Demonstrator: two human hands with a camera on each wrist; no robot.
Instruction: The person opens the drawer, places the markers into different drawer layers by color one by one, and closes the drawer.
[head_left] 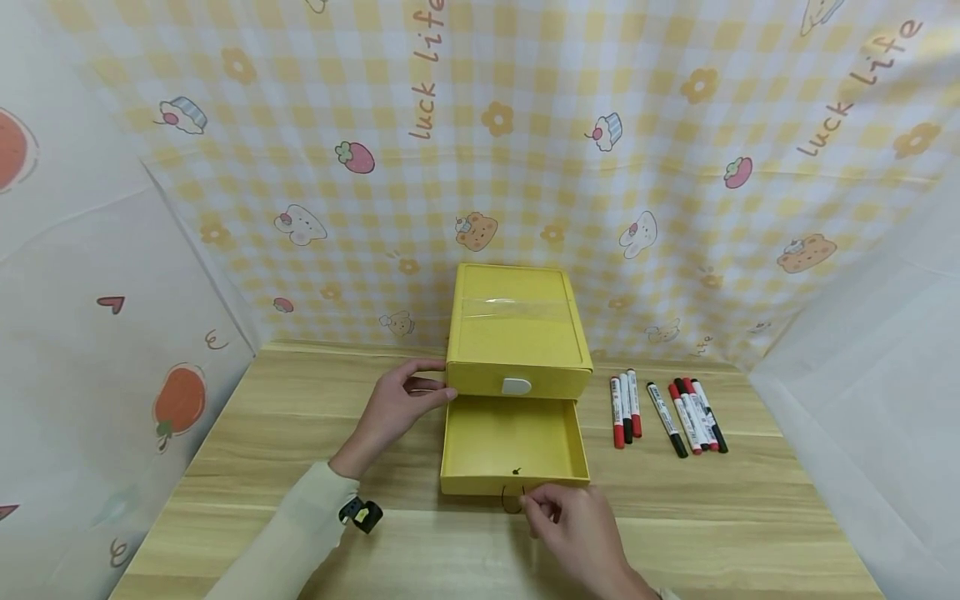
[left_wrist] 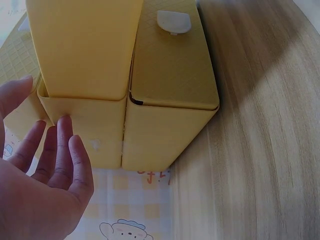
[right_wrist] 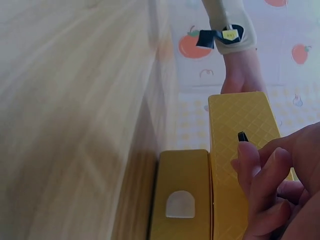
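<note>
A yellow drawer box (head_left: pixel 517 333) stands against the backdrop. Its middle drawer (head_left: pixel 513 433) is pulled out, showing a bare inside. A thin black cord loop (head_left: pixel 503 500) hangs from that drawer's front. My right hand (head_left: pixel 577 525) pinches the loop between thumb and fingers; in the right wrist view, only a short piece of the cord (right_wrist: pixel 242 136) shows above the fingertips. My left hand (head_left: pixel 393 408) rests against the box's left side, thumb near the lower front corner of the top drawer. In the left wrist view its fingers (left_wrist: pixel 64 145) extend loosely along the side wall.
A white tab handle (head_left: pixel 516 386) marks the closed top drawer; another tab (right_wrist: pixel 180 204) is on the closed bottom drawer. To the right lie several red and black markers (head_left: pixel 626 408) in groups on the wooden table (head_left: pixel 450 554). A checked cloth (head_left: pixel 525 192) hangs behind.
</note>
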